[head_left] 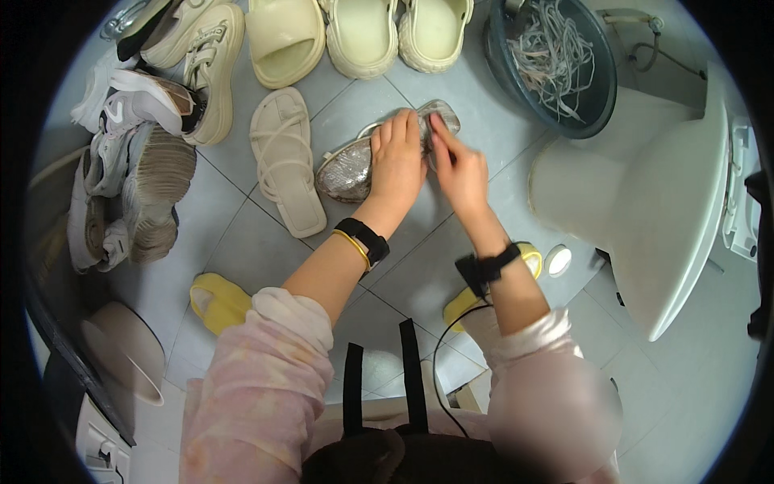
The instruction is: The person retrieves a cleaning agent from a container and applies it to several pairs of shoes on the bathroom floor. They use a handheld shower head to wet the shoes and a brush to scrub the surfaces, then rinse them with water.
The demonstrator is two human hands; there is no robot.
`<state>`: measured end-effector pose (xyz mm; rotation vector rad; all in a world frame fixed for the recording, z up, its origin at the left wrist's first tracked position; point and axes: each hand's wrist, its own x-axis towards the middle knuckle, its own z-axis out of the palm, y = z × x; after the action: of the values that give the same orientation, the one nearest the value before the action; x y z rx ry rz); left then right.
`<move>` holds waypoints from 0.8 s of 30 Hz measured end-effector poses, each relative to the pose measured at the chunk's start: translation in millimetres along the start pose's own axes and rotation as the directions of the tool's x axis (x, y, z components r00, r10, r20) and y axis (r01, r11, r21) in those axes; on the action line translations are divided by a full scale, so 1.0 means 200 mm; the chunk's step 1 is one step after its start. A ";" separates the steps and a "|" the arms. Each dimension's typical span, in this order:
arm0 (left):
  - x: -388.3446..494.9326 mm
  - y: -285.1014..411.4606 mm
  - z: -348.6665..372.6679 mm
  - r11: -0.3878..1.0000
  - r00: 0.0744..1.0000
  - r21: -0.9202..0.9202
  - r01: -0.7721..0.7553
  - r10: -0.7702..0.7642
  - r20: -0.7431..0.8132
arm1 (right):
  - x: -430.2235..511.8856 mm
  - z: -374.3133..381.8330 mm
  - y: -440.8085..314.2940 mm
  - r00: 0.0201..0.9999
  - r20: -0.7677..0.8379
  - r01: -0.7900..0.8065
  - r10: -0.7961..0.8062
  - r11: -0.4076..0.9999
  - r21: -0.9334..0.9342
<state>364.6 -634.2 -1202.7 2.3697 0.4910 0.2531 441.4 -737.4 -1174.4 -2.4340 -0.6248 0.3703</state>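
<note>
An overturned sandal (346,172) lies on the floor tiles, its brown-grey sole wet and shiny. My left hand (399,151) presses flat across the middle of it, fingers together, holding it down. At the sole's far end, my right hand (462,169) has its fingers bent and the fingertips against the sole. Whether something small is pinched in those fingers is hidden. The matching pale strappy sandal (290,206) lies upright to the left. To the right of my right wrist, a small round white container or lid (557,261) is on the floor.
A dark basin (598,118) with pale shoelaces (553,60) stands at the back right, near a white toilet (659,199). Cream clogs (363,36) and a slide (284,42) line the back. Several sneakers (160,187) are stacked left, above a white bin (124,351).
</note>
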 end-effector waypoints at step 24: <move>0.05 -0.11 -0.06 0.995 0.989 -0.080 -0.057 0.067 0.133 | -0.02 -0.03 0.21 0.998 -0.059 0.030 -0.024 0.995 0.097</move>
<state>363.8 -607.9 -1207.7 2.3118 0.3376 0.1349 454.4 -772.0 -1194.1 -2.3321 -0.6000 0.3106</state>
